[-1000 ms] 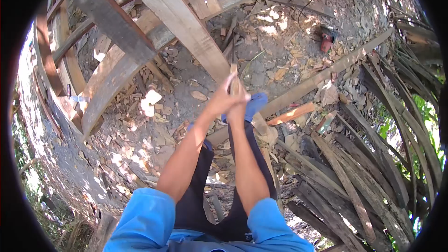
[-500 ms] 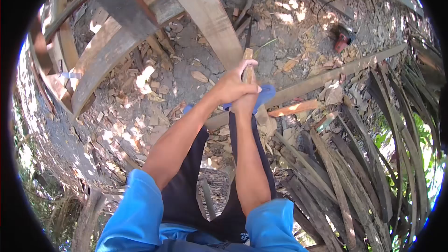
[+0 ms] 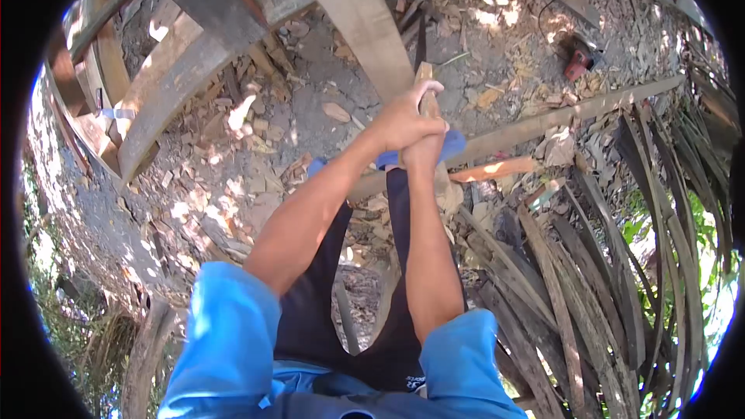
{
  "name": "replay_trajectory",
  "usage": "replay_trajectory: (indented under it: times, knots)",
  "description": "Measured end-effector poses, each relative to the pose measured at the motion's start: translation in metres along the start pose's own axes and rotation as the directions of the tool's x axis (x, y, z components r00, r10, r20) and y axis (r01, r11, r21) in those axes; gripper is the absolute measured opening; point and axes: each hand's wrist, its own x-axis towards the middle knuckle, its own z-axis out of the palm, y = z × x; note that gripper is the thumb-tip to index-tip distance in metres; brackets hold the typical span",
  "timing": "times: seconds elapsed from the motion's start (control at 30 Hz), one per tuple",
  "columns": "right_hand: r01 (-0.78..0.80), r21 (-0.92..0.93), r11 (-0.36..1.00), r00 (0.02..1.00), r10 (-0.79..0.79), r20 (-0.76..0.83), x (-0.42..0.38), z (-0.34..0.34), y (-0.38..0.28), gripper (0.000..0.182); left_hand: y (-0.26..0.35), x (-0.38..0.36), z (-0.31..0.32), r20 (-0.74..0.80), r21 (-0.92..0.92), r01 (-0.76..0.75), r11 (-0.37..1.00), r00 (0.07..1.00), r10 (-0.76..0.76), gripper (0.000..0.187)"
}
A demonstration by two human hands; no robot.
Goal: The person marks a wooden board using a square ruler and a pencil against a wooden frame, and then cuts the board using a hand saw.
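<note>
Both my hands are wrapped round the pale wooden handle [image 3: 424,71] of a tool with a dark, narrow blade [image 3: 421,40] that points away from me. My left hand [image 3: 405,119] is the upper one, its thumb and fingers closed over the handle. Just below it my right hand [image 3: 424,151] grips too, its fingers partly covered by the left. A wide plank [image 3: 353,19] slants down from the top and ends close to my left hand. Under my hands show blue slippers [image 3: 454,145] on my feet. The exact kind of tool is hard to make out.
A long board [image 3: 559,118] lies across the ground by my feet. Curved timbers [image 3: 174,101] arch at the upper left. A red power tool [image 3: 577,67] with a black cord rests at the upper right. Stacked weathered slats [image 3: 574,295] fill the lower right. Wood chips litter the ground.
My hands and the tool sit slightly farther right in view, and the whole scene has shifted a little with the camera. The grip is the same.
</note>
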Motion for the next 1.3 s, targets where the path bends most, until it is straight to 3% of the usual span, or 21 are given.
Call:
replay_trajectory:
  times: [0.1,0.13,0.2,0.23,0.27,0.3,0.37,0.4,0.53,0.6,0.63,0.7,0.73,0.8,0.93,1.03,1.1,1.13,1.2,1.27,1.3]
  knots:
    - [-0.073,-0.024,0.997,0.996,0.074,0.04,-0.071,-0.013,0.011,0.042,0.03,-0.065,0.008,0.014,-0.126,0.086,0.988,0.996,-0.085,0.07]
    - [0.215,-0.397,0.892,0.963,-0.261,-0.065,-0.128,-0.027,-0.017,0.049,0.049,-0.115,0.015,0.025,-0.099,0.13,0.987,0.991,-0.128,0.073]
    - [-0.094,-0.105,0.99,0.995,0.091,-0.027,-0.234,-0.049,-0.055,0.059,0.078,-0.217,0.02,0.12,-0.192,0.087,0.978,0.991,-0.064,0.081]
    - [-0.44,0.083,0.894,0.892,0.425,0.154,-0.29,-0.058,-0.034,0.053,0.101,-0.255,0.023,0.237,-0.097,0.312,0.945,0.929,-0.283,0.086]
    - [-0.539,0.645,0.542,0.83,0.472,0.296,-0.324,-0.078,-0.049,0.064,0.118,-0.275,0.023,0.285,-0.142,0.37,0.918,0.903,-0.321,0.087]
    - [-0.53,0.672,0.517,0.827,0.492,0.273,-0.312,-0.074,-0.053,0.053,0.116,-0.27,0.023,0.302,-0.16,0.359,0.92,0.905,-0.3,0.086]
    - [-0.318,0.332,0.888,0.948,0.308,0.082,-0.227,-0.045,-0.044,0.045,0.075,-0.217,0.02,0.156,-0.189,0.179,0.966,0.976,-0.151,0.078]
    - [-0.044,-0.156,0.987,0.999,0.048,0.025,-0.16,-0.027,-0.032,0.044,0.035,-0.151,0.018,0.131,-0.182,0.189,0.965,0.977,-0.166,0.075]
    - [-0.119,-0.045,0.992,0.99,0.122,0.07,-0.018,0.006,0.005,0.043,0.003,-0.013,-0.009,0.027,-0.051,-0.033,0.998,0.999,0.034,0.071]
    - [0.016,-0.079,0.997,1.0,-0.017,-0.009,-0.079,-0.012,-0.001,0.043,0.037,-0.071,0.008,0.01,-0.069,0.091,0.993,0.996,-0.09,0.07]
    - [0.327,-0.459,0.826,0.92,-0.389,-0.044,-0.132,-0.032,-0.037,0.049,0.045,-0.123,0.021,0.036,-0.052,0.184,0.981,0.983,-0.183,0.069]
    - [-0.036,0.049,0.998,0.999,0.037,-0.02,-0.243,-0.048,-0.052,0.067,0.069,-0.229,0.029,0.099,-0.128,0.062,0.99,0.994,-0.05,0.081]
    - [-0.037,0.009,0.999,0.998,0.037,-0.044,-0.242,-0.048,-0.042,0.065,0.1,-0.265,0.025,0.259,-0.098,0.341,0.935,0.916,-0.307,0.084]
    - [-0.033,-0.074,0.997,0.996,0.027,-0.081,-0.228,-0.041,-0.01,0.061,0.106,-0.272,0.021,0.317,-0.1,0.364,0.926,0.894,-0.317,0.087]
    - [0.299,-0.509,0.807,0.881,-0.439,-0.178,-0.09,0.01,0.031,0.053,0.002,-0.08,0.008,0.074,-0.043,0.016,0.999,0.997,-0.013,0.058]
    - [-0.051,-0.036,0.998,0.998,0.052,0.035,-0.032,0.004,-0.022,0.06,0.005,-0.029,-0.008,-0.039,-0.065,-0.091,0.994,0.995,0.089,0.06]
    - [0.057,-0.25,0.967,0.998,-0.056,0.008,-0.109,-0.017,-0.013,0.063,0.018,-0.086,0.021,-0.113,-0.08,-0.126,0.989,0.987,0.116,0.064]
    - [0.022,-0.318,0.948,1.0,-0.027,-0.011,-0.153,-0.03,-0.026,0.065,0.061,-0.135,0.016,0.133,0.027,0.368,0.929,0.92,-0.368,0.07]
    - [-0.179,-0.009,0.984,0.983,0.179,0.05,-0.242,-0.054,-0.073,0.064,0.076,-0.243,0.027,0.164,-0.116,0.159,0.981,0.977,-0.139,0.08]
    - [-0.536,0.119,0.836,0.838,0.509,0.195,-0.335,-0.078,-0.095,0.056,0.109,-0.301,0.029,0.262,-0.121,0.338,0.933,0.918,-0.298,0.081]
    - [-0.375,-0.005,0.927,0.918,0.373,0.135,-0.326,-0.068,-0.068,0.056,0.1,-0.292,0.028,0.281,-0.125,0.324,0.938,0.918,-0.28,0.083]
